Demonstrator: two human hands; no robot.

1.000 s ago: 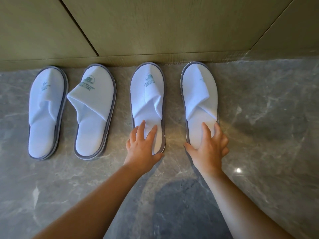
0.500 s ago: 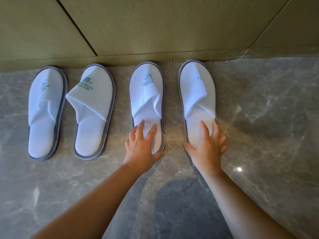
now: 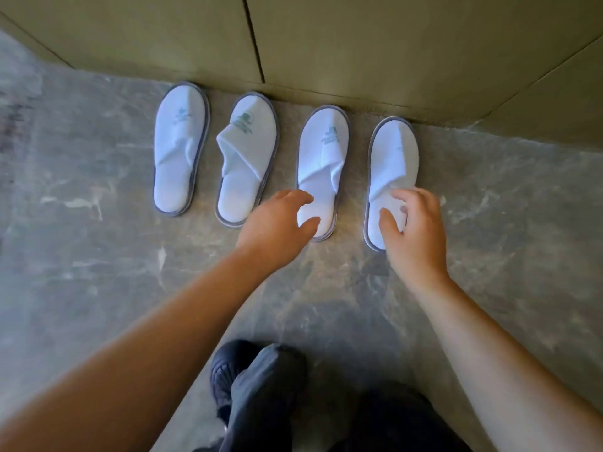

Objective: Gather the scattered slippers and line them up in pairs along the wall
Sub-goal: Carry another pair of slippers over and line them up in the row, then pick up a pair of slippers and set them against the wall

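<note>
4 white slippers (image 3: 248,158) lined side by side, toes against wall (image 3: 359,44).

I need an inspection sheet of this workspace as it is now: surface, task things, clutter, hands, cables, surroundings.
Surface: grey marbled floor, glossy.
Job's things: four white slippers in a row, toes at the wall: far-left slipper, second slipper, third slipper, far-right slipper. The second one's upper is folded open wider.
Clutter: nothing seen.
Hands: left hand over the third slipper's heel, right hand over the far-right slipper's heel; fingers loosely curled, gripping nothing; contact cannot be told.
Cables: nothing seen.
Surroundings: olive panelled wall; the person's dark shoe and dark trouser leg at the bottom.
</note>
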